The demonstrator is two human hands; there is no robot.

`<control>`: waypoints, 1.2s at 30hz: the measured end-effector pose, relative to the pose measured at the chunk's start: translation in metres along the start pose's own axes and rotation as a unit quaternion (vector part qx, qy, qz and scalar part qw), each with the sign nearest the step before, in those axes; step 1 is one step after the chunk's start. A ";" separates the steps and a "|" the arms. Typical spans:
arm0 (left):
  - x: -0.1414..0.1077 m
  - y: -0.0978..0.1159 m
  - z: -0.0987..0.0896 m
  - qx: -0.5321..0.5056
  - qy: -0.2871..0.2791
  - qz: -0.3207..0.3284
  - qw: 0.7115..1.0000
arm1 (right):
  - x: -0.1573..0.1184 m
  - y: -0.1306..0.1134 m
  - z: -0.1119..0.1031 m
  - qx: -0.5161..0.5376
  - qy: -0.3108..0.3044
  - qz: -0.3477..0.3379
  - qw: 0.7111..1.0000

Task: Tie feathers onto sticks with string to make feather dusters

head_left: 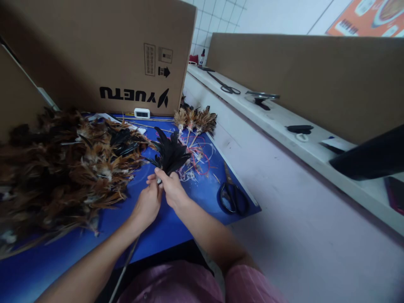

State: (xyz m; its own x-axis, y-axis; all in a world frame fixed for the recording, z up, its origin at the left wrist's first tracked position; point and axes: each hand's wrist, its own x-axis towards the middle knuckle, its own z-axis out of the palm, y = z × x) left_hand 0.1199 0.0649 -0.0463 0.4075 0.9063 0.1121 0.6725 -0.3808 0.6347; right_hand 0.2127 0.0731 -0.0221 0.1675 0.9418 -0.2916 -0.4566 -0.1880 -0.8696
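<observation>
"Black feather bunch (pixel 170 151), held over the blue tabletop (pixel 208 198), between its near and far edges, fanned toward the far one. Fingers?"

"Right hand (pixel 172 187) narrow: thumb and fingers pinch the bunch at its base. Left hand (pixel 148 204) just below, touching the right, fingers curled closed, apparently round the stick (pixel 124 269). Some fingertips hidden; exact grip, can't tell."

"Stick goes where?"

"Out under the left hand, down past the tabletop's near edge. Looks in line with the bunch; fingers cover the joint."

"So which step?"

"My call: setting feathers round the stick's end and firming up the base. Pale bit shows between the fingers, too small to identify."

"Next move calls for?"

"Judgement again: a tight pinch at the base, stick lined up. Slack there could let feathers splay or slip."

"Around the hands?"

"Tangled string (pixel 188 172) just beyond, toward the right edge. Brown feather pile (pixel 78 168) spreads leftward from the tabletop's middle. Scissors (pixel 232 191) lie by the near right corner, apart from both hands."

"Further out?"

"Brown feather bundles (pixel 205 121) at the far right corner. Small white device (pixel 142 113) at the far edge, in front of the cardboard box (pixel 94 46)."
</observation>
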 end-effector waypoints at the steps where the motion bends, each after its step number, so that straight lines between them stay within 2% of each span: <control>1: 0.000 0.000 0.000 0.019 -0.009 -0.002 1.000 | 0.000 0.002 0.001 0.000 0.004 -0.002 1.000; 6: -0.002 0.006 -0.006 0.049 -0.038 -0.014 0.998 | 0.003 0.008 -0.001 0.010 0.004 -0.017 1.000; 8: -0.001 0.009 -0.011 -0.009 -0.034 -0.024 0.999 | 0.003 0.008 -0.005 0.013 -0.020 -0.032 0.999; 10: 0.001 0.010 -0.016 -0.121 -0.053 -0.062 0.989 | 0.004 0.006 -0.009 0.015 -0.050 -0.049 0.997; 12: 0.004 0.009 -0.019 -0.258 -0.086 -0.120 0.955 | 0.004 0.004 -0.013 0.010 -0.082 -0.049 0.995; 16: 0.010 0.003 -0.022 -0.456 -0.135 -0.197 0.858 | 0.004 0.003 -0.017 -0.013 -0.128 -0.015 0.992; 21: 0.014 0.000 -0.023 -0.590 -0.211 -0.229 0.745 | 0.004 0.003 -0.019 -0.020 -0.170 0.009 0.985; 24: 0.014 -0.003 -0.023 -0.637 -0.233 -0.225 0.699 | 0.005 0.001 -0.021 -0.033 -0.182 0.008 0.983; 30: 0.013 -0.007 -0.024 -0.668 -0.258 -0.190 0.671 | 0.006 -0.004 -0.022 0.014 -0.243 0.005 0.970; 36: 0.012 -0.005 -0.027 -0.657 -0.248 -0.193 0.685 | 0.006 -0.005 -0.024 0.014 -0.265 0.018 0.964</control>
State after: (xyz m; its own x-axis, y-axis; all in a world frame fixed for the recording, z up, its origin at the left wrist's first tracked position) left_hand 0.1048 0.0827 -0.0275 0.7344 0.5959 -0.3249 -0.2156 0.6587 0.7208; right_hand 0.2367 0.0728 -0.0288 -0.3153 0.9464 -0.0694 -0.4788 -0.2218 -0.8495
